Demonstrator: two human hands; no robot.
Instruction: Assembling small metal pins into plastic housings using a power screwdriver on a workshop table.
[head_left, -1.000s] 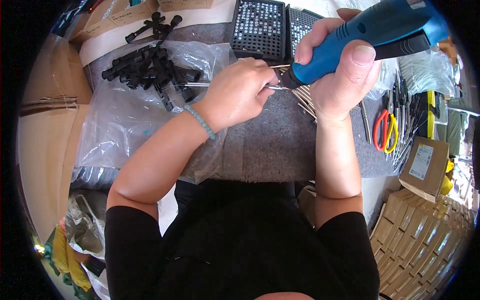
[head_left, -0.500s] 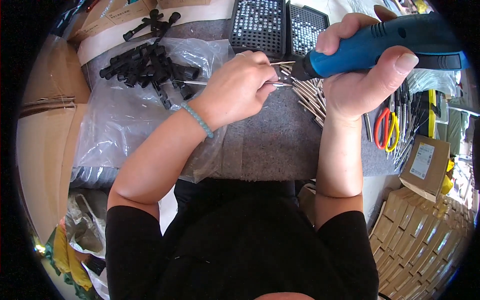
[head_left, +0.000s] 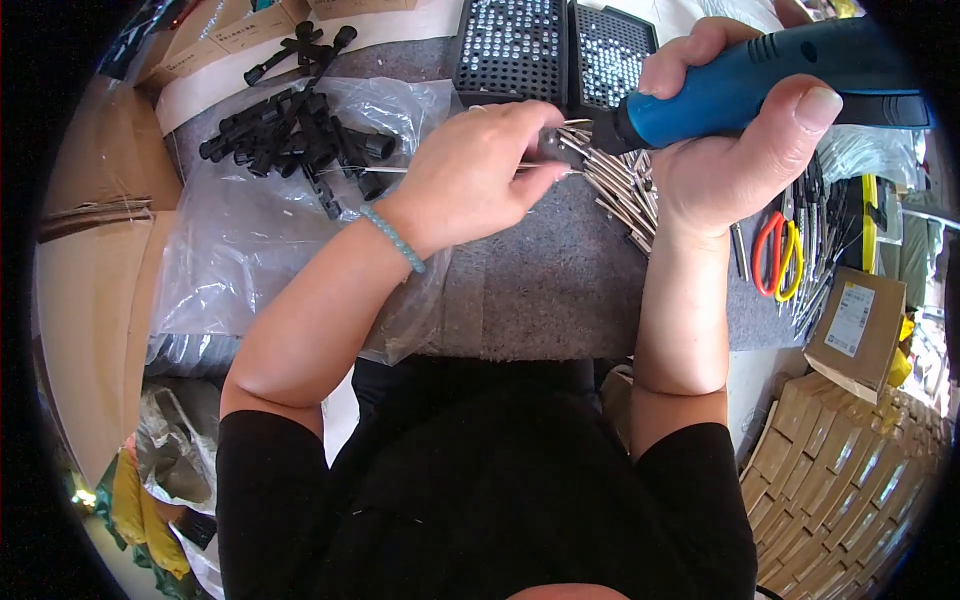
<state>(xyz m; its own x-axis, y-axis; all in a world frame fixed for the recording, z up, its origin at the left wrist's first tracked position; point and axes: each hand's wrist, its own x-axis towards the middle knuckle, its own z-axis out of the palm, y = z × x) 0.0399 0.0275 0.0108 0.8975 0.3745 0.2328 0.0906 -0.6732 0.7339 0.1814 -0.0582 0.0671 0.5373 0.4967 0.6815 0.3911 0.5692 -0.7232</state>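
My right hand [head_left: 715,175] is wrapped round the blue body of a handheld power tool [head_left: 740,85], its black nose aimed left. My left hand [head_left: 475,170], with a beaded bracelet at the wrist, is closed at the tool's tip. Between its thumb and fingers lies a thin metal rod [head_left: 390,169], which sticks out to the left past the wrist. The fingers partly hide the rod's right end and its contact with the tool. Just beyond the tip, several metal rods [head_left: 620,190] lie in a loose pile on the grey mat [head_left: 540,290].
Black plastic tubular parts [head_left: 290,135] lie heaped on a clear plastic bag [head_left: 250,250] at left. Two black trays [head_left: 510,100] of small metal pieces stand at the back. Red-and-yellow-handled pliers [head_left: 775,255] and slim tools lie right, near a cardboard box [head_left: 855,325].
My left fingers have shifted slightly right and reached further over the tool's tip. A second rod end seen above the fingers earlier is hidden. The power tool has moved a little.
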